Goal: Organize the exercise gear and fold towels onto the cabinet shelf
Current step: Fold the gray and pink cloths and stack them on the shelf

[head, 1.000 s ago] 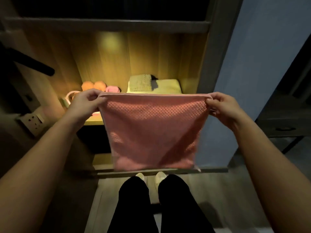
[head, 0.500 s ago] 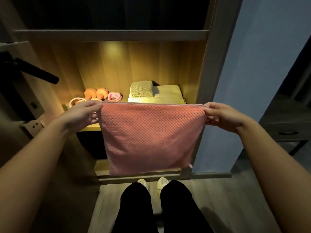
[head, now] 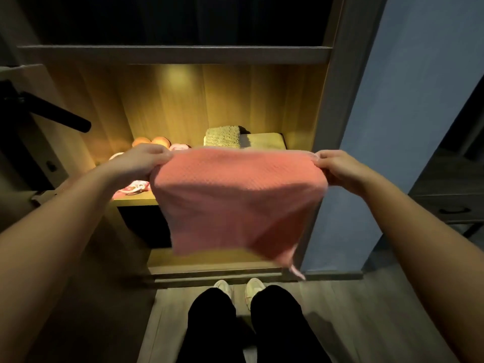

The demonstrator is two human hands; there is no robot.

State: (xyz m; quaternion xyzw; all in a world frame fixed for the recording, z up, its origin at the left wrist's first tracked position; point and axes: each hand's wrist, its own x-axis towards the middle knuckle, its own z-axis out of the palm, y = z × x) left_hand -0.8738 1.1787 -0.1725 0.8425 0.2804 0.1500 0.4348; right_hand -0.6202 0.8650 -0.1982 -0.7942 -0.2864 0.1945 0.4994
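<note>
A pink waffle-textured towel hangs folded in front of the lit cabinet shelf. My left hand grips its upper left corner and my right hand grips its upper right corner. The towel's lower edge swings toward me and looks blurred. On the shelf behind it lie a folded olive towel on top of a folded beige towel. At the shelf's left sit orange dumbbells, a pink round piece and pink-and-white gear, partly hidden by my left hand.
A dark door handle sticks out at the left. The cabinet's right post meets a blue wall. A dark drawer unit stands at far right. My legs and shoes are below, close to the cabinet base.
The towel's top edge has tipped forward toward the shelf and its bottom edge has swung up and toward me. Both hands keep hold of the corners.
</note>
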